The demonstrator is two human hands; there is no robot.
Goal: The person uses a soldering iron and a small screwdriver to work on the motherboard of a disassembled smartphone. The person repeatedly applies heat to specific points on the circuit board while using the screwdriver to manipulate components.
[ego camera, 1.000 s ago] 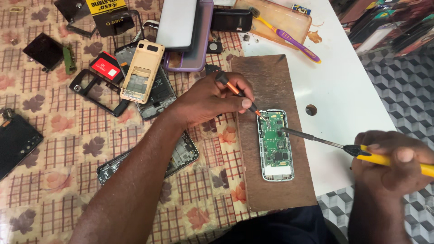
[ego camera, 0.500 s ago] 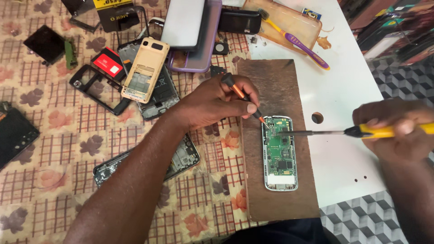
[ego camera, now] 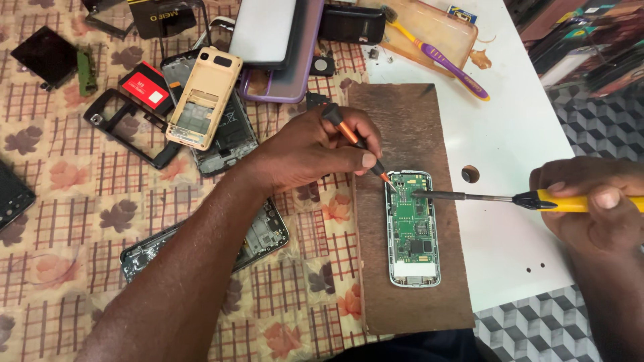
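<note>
An opened small phone (ego camera: 412, 229) with its green circuit board showing lies on a brown wooden board (ego camera: 409, 134). My left hand (ego camera: 315, 151) grips a thin orange and black tool (ego camera: 355, 142) whose tip touches the top left of the circuit board. My right hand (ego camera: 594, 204) holds a yellow-handled soldering iron (ego camera: 510, 198); its dark metal tip rests on the upper part of the same circuit board.
Phone parts crowd the patterned cloth (ego camera: 60, 221): a beige phone shell (ego camera: 201, 97), a black frame (ego camera: 127, 127), a red battery (ego camera: 147, 87), a bare phone chassis (ego camera: 265, 234), stacked phones (ego camera: 278, 40). A purple and yellow toothbrush (ego camera: 436, 53) lies on an orange tray at the back. The white table (ego camera: 516, 134) has a hole (ego camera: 470, 175).
The view has shifted slightly. My right hand with the soldering iron has come lower and closer, the tip staying on the board's upper part. My left hand keeps its tool on the same spot.
</note>
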